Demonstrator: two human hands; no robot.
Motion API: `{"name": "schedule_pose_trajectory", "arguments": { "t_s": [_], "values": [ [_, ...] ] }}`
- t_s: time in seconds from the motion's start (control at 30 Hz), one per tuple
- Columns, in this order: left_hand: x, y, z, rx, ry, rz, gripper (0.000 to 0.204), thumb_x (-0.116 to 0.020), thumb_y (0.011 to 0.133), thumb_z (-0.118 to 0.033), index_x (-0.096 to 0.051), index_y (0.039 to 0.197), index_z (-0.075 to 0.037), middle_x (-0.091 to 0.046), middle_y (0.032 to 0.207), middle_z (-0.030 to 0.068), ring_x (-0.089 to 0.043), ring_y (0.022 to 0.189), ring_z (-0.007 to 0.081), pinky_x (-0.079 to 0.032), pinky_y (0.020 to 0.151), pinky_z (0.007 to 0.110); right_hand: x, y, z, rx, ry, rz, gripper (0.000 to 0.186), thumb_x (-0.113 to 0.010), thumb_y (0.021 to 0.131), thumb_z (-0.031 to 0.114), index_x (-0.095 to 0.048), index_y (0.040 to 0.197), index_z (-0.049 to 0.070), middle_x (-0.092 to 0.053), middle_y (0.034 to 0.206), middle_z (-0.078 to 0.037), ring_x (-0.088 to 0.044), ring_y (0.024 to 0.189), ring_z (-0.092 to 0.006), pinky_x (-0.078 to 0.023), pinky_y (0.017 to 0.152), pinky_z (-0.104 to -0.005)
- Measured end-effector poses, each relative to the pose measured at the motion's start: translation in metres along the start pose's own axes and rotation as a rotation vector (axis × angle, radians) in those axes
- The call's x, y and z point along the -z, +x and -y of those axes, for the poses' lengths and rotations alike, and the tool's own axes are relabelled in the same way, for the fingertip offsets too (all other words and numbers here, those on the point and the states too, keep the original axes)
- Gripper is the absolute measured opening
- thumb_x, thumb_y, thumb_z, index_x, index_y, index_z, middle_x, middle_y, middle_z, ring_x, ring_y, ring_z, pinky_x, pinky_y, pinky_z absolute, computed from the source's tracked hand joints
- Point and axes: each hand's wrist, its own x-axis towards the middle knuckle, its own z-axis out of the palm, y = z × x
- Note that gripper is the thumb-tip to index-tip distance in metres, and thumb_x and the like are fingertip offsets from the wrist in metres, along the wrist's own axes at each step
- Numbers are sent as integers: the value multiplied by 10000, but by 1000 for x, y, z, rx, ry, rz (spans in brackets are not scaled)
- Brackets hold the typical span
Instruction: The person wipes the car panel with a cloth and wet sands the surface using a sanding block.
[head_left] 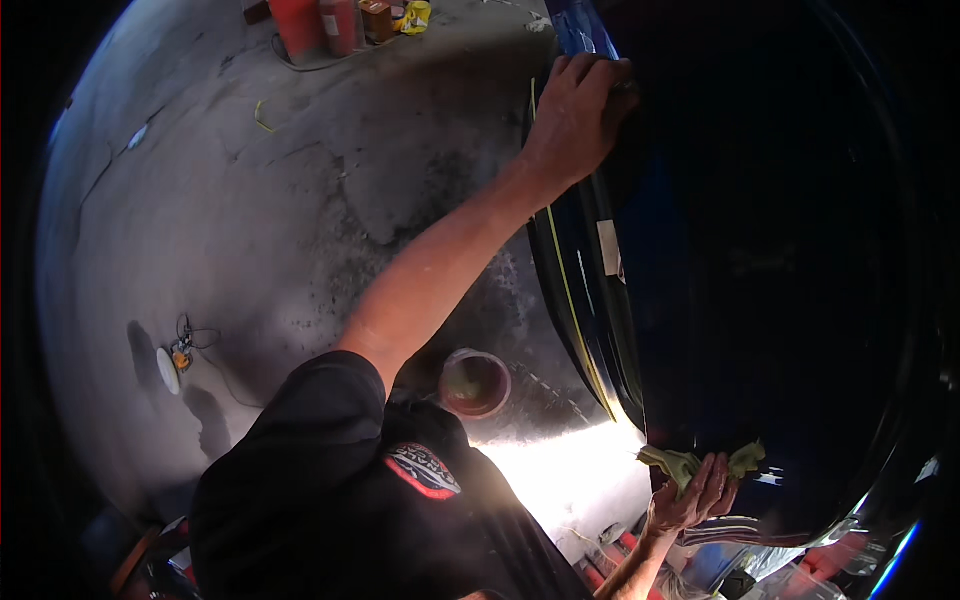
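A glossy dark blue car body panel (770,260) fills the right side, with black trim, a thin yellow line and a beige patch (610,247) along its left edge. My left hand (580,115) is high up on that edge, fingers curled over it. Low on the panel, my right hand (695,500) presses a crumpled yellow-green cloth (745,458) against the surface, fingers wrapped on it. A round bucket with murky liquid (475,385) stands on the floor beside the car.
A corded tool with a white round pad (172,365) lies on the grey floor (230,210) at left. Red containers (298,25) and a yellow package (412,17) sit at the top. Bright light falls near the bucket. Jumbled items (825,560) are at lower right.
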Motion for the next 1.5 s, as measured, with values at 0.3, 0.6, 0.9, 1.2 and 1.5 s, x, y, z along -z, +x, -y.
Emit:
{"name": "schedule_pose_trajectory", "arguments": {
  "t_s": [0.3, 0.6, 0.9, 1.2, 1.5],
  "values": [
    [3, -84, -58, -80, -140, 101, 547, -848, 882, -116, -645, 1380, -13, -674, 1270, 209, -658, 1120, 395, -544, 941, 553, -14, 4, -11, 21, -45, 7, 654, -382, 1163, 534, -678, 1430, 15, -687, 1438, -181, -617, 1347, -335, -422, 1179, -555],
    [-22, -12, 21, 165, 38, 67, 325, -761, 972, -168, -726, 1277, -59, -700, 1222, 184, -657, 1138, 388, -531, 970, 495, -15, 10, -15, 44, -62, 9, 636, -409, 1162, 518, -696, 1398, 2, -699, 1405, -188, -629, 1312, -344, -449, 1147, -549],
    [-36, 0, 63, 145, 29, -47, 224, -739, 965, -149, -747, 1145, -16, -734, 1094, 167, -642, 1068, 389, -518, 930, 497, -14, 14, -14, 35, -62, 39, 610, -418, 1164, 492, -701, 1395, 4, -702, 1397, -191, -641, 1287, -347, -444, 1141, -554],
    [-19, -60, -2, 130, -117, 89, 300, -756, 958, -111, -716, 1250, -54, -692, 1225, 174, -654, 1094, 388, -568, 920, 471, -18, 19, -14, 3, -73, 48, 619, -483, 1140, 519, -681, 1404, -5, -701, 1369, -197, -665, 1259, -351, -459, 1140, -596],
    [-47, 39, 120, 199, 125, 77, 192, -725, 998, -198, -763, 1130, -64, -732, 1082, 193, -674, 1082, 397, -571, 911, 519, -17, 25, -15, 74, -151, 55, 678, -385, 1159, 555, -664, 1414, -7, -689, 1378, -204, -638, 1285, -356, -464, 1114, -582]
  ]
}}
